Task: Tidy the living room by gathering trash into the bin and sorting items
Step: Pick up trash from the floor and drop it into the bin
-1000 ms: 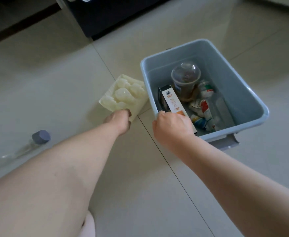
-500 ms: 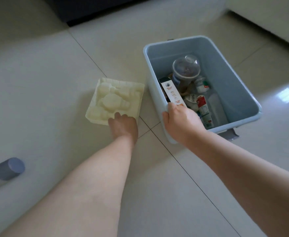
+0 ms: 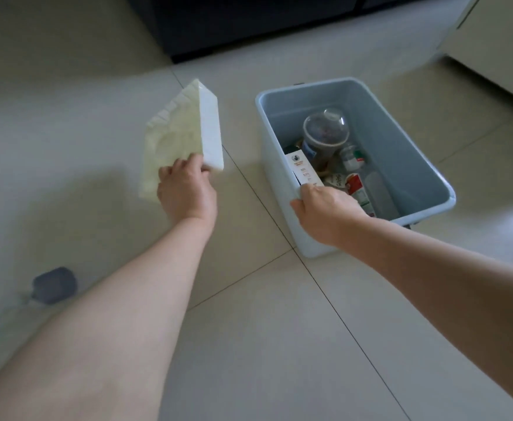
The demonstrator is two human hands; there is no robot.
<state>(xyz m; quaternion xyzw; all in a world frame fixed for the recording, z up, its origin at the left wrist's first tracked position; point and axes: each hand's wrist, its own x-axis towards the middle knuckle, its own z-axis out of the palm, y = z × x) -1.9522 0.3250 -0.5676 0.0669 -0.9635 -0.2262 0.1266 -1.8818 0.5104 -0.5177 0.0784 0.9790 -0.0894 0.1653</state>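
My left hand [image 3: 186,192] grips the near corner of a pale yellow moulded foam tray [image 3: 182,138], which is lifted off the floor and tilted on edge, to the left of the bin. The light blue plastic bin [image 3: 407,141] stands on the tiled floor. My right hand [image 3: 325,208] holds its near left rim. Inside the bin lie a white carton [image 3: 303,168], a domed-lid drink cup [image 3: 325,132], a red-and-white pack [image 3: 357,186] and small bottles.
A clear bottle with a grey cap [image 3: 54,285] lies on the floor at the lower left, partly hidden by my left forearm. Dark furniture [image 3: 249,22] stands at the back, a cream cabinet [image 3: 498,47] at the upper right.
The foam tray lay flat on the floor under my left hand; now it is lifted and tipped upright. My right hand stays on the bin's rim.
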